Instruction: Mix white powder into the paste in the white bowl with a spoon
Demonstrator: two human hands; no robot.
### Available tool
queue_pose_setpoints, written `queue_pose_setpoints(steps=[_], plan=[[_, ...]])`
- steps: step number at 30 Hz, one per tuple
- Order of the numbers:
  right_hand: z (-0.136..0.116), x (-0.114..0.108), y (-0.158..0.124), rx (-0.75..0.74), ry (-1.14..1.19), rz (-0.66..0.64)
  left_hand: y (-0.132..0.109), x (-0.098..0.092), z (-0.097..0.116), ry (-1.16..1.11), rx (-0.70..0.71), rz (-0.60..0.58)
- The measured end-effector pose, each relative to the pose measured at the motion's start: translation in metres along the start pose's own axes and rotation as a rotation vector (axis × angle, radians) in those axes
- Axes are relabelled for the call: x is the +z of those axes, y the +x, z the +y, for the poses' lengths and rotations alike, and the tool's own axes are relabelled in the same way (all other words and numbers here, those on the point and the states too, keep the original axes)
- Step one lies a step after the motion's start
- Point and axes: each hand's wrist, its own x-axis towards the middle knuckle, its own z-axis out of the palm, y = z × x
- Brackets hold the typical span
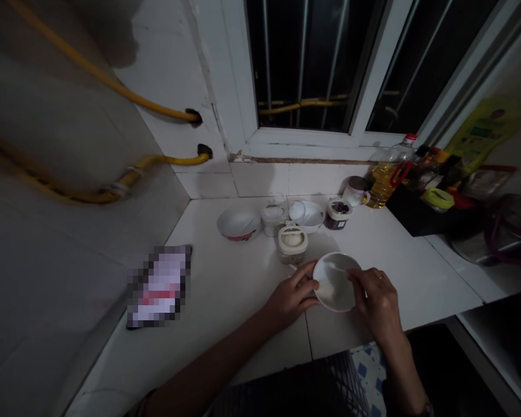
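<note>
A white bowl [341, 296] is tilted toward me above the counter, with some pale, whitish stuff [326, 289] along its lower left inside. My left hand [292, 292] grips its left rim, thumb at the edge and fingers around the outside. Over the bowl's right side, my right hand [375, 295] is closed in a pinch on a thin, light spoon [337, 266] that reaches into the bowl; much of its handle is hidden by the fingers. Just behind the bowl stands a square jar [292, 252] with a pale rim and a clear lid.
Along the wall are a flower-patterned bowl [238, 223], another jar [273, 220], a white dish [313, 217], a jar of dark contents [337, 214] and a lidded mug [355, 191]. An oil bottle [382, 179] stands right. A blurred-out object [162, 286] lies left on the counter [226, 289].
</note>
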Motion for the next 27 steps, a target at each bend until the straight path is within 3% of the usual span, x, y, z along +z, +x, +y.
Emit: queue_pose_setpoints(steps=[2, 6, 11, 15, 20, 23, 27], plan=[[0.0, 0.002, 0.001, 0.007, 0.006, -0.008, 0.0, 0.001, -0.001, -0.007, 0.017, 0.019], [-0.003, 0.0, 0.002, -0.006, 0.143, -0.192, -0.001, 0.005, -0.004, 0.0, 0.02, 0.034], [-0.004, -0.003, 0.003, 0.054, 0.063, -0.057, -0.002, 0.005, -0.005, 0.027, 0.04, 0.033], [-0.006, -0.006, 0.004, 0.078, 0.131, -0.168, -0.001, 0.003, -0.001, 0.039, 0.036, 0.027], [0.002, -0.012, -0.007, 0.159, -0.033, 0.019, -0.001, 0.002, 0.002, 0.073, 0.047, 0.026], [0.004, -0.015, -0.015, 0.175, -0.102, -0.048, -0.002, 0.003, 0.001, 0.086, 0.069, 0.052], [0.001, -0.016, -0.021, 0.195, 0.041, -0.095, -0.003, 0.004, 0.001, 0.1, 0.045, 0.04]])
